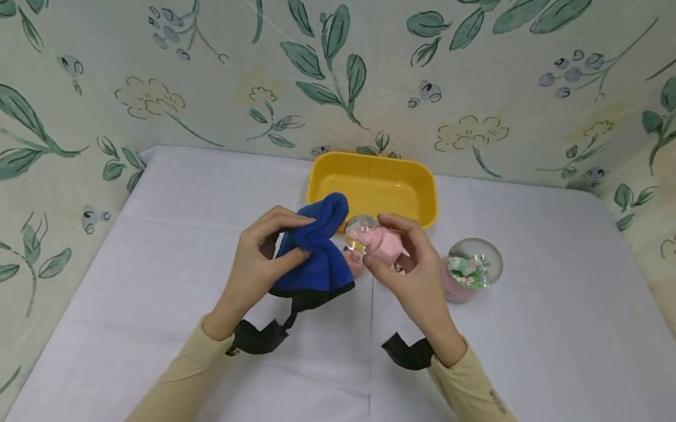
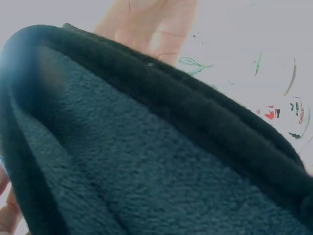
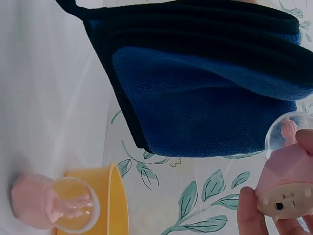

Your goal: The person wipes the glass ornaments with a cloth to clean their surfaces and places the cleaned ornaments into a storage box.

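My left hand (image 1: pixel 263 244) pinches a bunched blue cloth (image 1: pixel 323 264) with black edging and a loop, its thumb in front and fingers behind. In the left wrist view the cloth (image 2: pixel 161 156) fills most of the picture. My right hand (image 1: pixel 410 260) holds a small snow globe (image 1: pixel 385 243) by its pink base, tilted so the clear dome points toward the cloth. The right wrist view shows the base's pale underside with a dark spot, and the dome of this globe (image 3: pixel 283 171) close beside the cloth (image 3: pixel 195 112).
Another pink-based snow globe (image 3: pixel 54 203) stands near the yellow tray (image 1: pixel 377 161), partly hidden behind my hands in the head view. A larger snow globe (image 1: pixel 470 272) with flowers inside stands right of my right hand. White cloth (image 1: pixel 182 277) covers the table; a leaf-patterned curtain hangs behind.
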Available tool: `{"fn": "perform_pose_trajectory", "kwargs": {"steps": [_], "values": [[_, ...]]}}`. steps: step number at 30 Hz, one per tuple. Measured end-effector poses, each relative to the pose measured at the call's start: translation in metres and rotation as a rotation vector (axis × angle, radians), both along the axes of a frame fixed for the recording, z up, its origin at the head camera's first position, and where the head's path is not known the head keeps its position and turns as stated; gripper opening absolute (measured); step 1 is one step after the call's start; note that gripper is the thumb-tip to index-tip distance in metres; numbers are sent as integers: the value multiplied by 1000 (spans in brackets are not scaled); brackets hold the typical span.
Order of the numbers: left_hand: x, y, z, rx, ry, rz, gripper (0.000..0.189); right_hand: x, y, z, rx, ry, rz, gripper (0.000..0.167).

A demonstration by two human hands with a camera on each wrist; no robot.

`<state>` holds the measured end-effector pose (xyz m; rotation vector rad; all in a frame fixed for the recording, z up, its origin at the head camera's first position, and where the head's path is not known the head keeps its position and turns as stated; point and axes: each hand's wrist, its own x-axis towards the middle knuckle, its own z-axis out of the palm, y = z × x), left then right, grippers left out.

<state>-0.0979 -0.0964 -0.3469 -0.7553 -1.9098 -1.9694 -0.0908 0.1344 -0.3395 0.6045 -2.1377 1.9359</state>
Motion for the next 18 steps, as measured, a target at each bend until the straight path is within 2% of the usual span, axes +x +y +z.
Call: {"fn": "perform_pose_trajectory", "kwargs": {"steps": [11, 14, 18], "values": [[2, 11, 3, 65, 43, -60, 30, 3, 2, 0, 3, 69, 30, 53], [1, 15, 2, 28, 36, -111, 37, 4, 1, 0, 15, 119, 23, 53], [2, 22, -1, -94, 42, -153, 51, 4, 1, 2, 29, 228, -1, 46]]}}
